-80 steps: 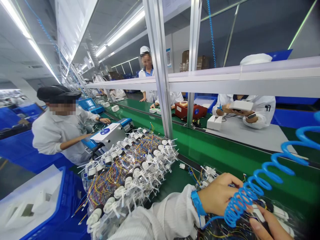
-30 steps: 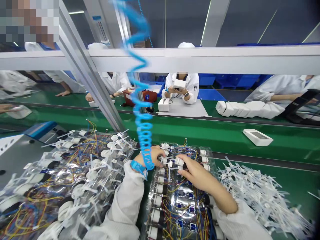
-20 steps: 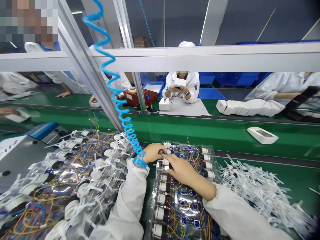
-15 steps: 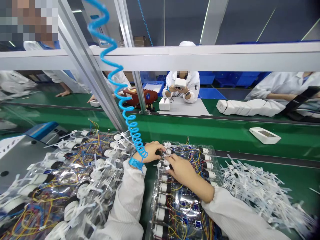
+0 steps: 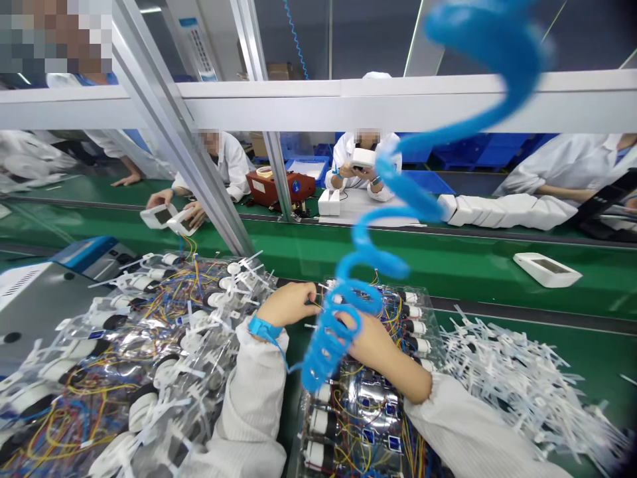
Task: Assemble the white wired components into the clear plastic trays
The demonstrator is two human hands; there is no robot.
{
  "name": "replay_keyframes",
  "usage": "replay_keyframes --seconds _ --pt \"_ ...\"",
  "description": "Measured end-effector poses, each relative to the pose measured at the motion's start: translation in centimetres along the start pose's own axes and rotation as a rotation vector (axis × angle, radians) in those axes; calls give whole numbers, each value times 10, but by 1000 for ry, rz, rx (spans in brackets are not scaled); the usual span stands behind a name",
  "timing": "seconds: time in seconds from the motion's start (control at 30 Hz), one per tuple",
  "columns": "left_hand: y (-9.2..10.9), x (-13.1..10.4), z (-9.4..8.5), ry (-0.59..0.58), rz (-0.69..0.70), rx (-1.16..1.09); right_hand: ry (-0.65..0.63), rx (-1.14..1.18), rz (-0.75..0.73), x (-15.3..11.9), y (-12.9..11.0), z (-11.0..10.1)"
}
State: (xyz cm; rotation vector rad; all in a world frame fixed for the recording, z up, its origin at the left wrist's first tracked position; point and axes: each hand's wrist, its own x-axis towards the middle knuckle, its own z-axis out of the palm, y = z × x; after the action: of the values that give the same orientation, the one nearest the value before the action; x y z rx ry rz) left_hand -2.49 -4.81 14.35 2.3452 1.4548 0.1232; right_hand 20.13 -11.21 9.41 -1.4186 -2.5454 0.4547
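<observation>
My left hand (image 5: 289,303), with a blue strap (image 5: 263,328) round its wrist, is at the upper left edge of the right-hand clear tray (image 5: 365,385). Its thumb and forefinger are pinched together; what they hold is too small to name. My right hand (image 5: 367,338) lies over the tray's upper left part, its fingertips mostly hidden behind the blue coiled cord (image 5: 368,255). White-and-black cylindrical parts (image 5: 322,422) with thin coloured wires line both sides of this tray.
More wired parts with white ties (image 5: 166,372) fill the left. Loose white ties (image 5: 517,372) are heaped at the right. A white device (image 5: 547,269) lies on the green belt (image 5: 462,265). Metal posts (image 5: 174,126) rise ahead; people in white sit beyond.
The blue coiled cord has swung right, across my right hand. My left hand has shifted slightly left, off the parts. Across the belt, a person at the left now holds up two white devices.
</observation>
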Motion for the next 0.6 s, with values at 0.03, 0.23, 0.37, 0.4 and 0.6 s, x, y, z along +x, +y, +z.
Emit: replay_keyframes --seconds 0.03,0.23,0.37,0.4,0.6 --pt "-7 1 0 40 -55 10 5 -9 -12 -1 -2 -2" --pt "-38 10 6 220 -262 56 -7 -67 -100 0 -9 -5" --pt "-39 12 12 140 -168 38 21 -79 -61 0 -7 -5" --pt "-38 12 14 99 -133 33 27 -81 -44 0 -6 -5" --pt "-33 26 31 -60 -73 32 5 -73 -6 1 -1 2"
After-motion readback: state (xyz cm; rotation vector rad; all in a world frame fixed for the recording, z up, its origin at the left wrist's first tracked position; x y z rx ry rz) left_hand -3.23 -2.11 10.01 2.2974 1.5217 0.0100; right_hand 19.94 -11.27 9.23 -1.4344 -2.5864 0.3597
